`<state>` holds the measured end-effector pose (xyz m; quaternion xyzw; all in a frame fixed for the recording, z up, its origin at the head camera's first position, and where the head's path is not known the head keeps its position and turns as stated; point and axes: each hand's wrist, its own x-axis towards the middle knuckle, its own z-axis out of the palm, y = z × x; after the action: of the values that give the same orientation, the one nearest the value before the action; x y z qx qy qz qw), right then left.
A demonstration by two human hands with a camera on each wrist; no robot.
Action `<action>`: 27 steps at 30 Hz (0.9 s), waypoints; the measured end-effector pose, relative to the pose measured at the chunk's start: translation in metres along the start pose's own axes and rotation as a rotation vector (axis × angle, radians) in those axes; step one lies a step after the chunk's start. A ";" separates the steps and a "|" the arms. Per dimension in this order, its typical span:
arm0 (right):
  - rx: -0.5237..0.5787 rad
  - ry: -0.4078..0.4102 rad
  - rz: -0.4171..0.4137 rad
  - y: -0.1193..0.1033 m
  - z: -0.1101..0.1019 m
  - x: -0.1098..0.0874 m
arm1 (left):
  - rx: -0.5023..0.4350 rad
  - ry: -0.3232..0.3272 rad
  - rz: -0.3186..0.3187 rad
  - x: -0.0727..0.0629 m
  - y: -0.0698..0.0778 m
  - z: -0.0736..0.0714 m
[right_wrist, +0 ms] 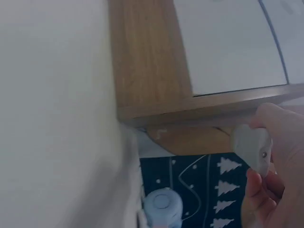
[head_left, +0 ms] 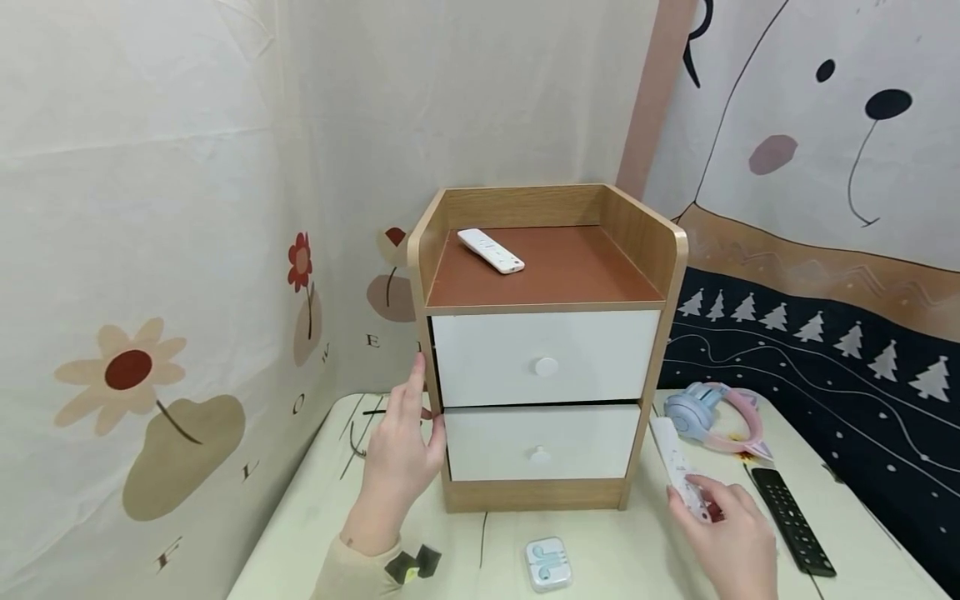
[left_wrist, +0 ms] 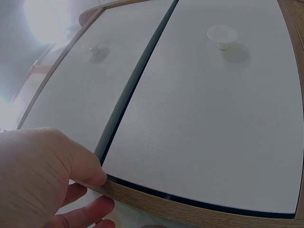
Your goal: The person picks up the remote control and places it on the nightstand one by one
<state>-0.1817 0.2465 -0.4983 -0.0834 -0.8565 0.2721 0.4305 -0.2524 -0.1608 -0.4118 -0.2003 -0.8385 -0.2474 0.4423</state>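
A small wooden cabinet [head_left: 536, 495] with two white drawers stands on the table. My left hand [head_left: 401, 450] rests on its left side, index finger extended up along the panel. In the left wrist view, the thumb [left_wrist: 92, 171] touches the front edge close to the gap between the drawers. My right hand [head_left: 729, 533] grips a white remote control [head_left: 675, 454] by its near end, to the right of the cabinet. The right wrist view shows the end of this remote [right_wrist: 251, 145] between thumb and fingers. Another white remote [head_left: 491, 251] lies on the cabinet's brown top.
Blue and pink headphones [head_left: 716, 417] lie on the table [head_left: 292, 517] at the right, behind a black remote control [head_left: 792, 521]. A clear case with light blue earphones [head_left: 548, 563] sits in front of the cabinet. Printed cloth [head_left: 150, 250] hangs behind and at both sides.
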 end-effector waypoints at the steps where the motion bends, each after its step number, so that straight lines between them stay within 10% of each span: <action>1: 0.012 0.025 -0.012 -0.003 -0.002 0.003 | 0.000 -0.003 -0.003 0.000 0.000 0.000; 15: 0.461 0.415 -0.332 -0.065 -0.027 0.052 | 0.006 0.000 -0.001 0.000 0.001 0.001; 27: 0.347 0.312 -0.495 -0.111 -0.033 0.101 | 0.002 -0.006 -0.005 0.000 0.002 0.000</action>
<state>-0.2080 0.2039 -0.3531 0.1611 -0.7155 0.2851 0.6171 -0.2511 -0.1595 -0.4108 -0.1983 -0.8406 -0.2471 0.4394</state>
